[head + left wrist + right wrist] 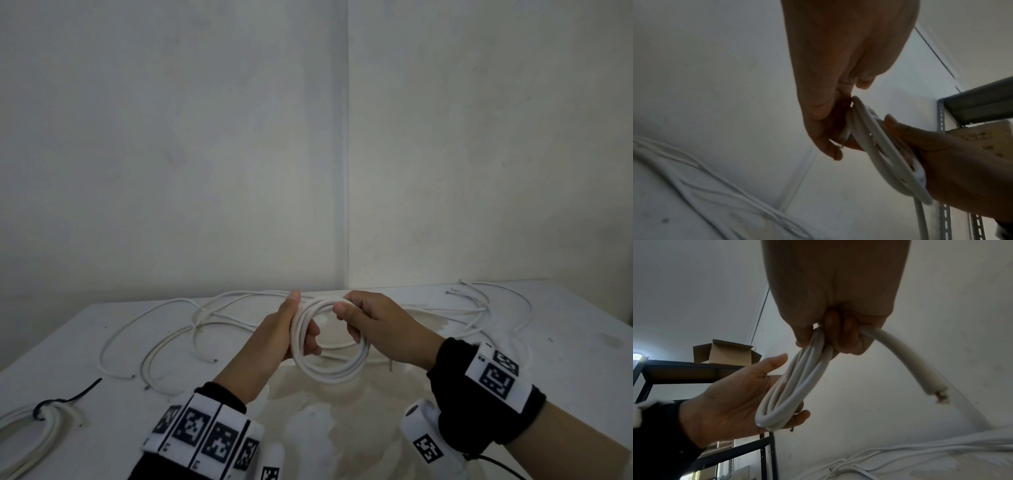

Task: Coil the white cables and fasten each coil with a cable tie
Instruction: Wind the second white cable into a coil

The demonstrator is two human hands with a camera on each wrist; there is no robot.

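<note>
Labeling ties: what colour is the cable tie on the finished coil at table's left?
Black; the cable tie on the finished coil shows best in the head view.

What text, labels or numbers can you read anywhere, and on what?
None readable.
Left wristband: black-and-white square marker patterns, no words.
Right wristband: markers plus tiny print at its edge, too small to read.
Cardboard box: faint printed marks, too blurred.

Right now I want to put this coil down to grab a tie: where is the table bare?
Bare table lies right of the right hand and coil, and in front between the wrists. Crowded: loose cables behind and left; the tied coil fills the near-left corner.
</note>
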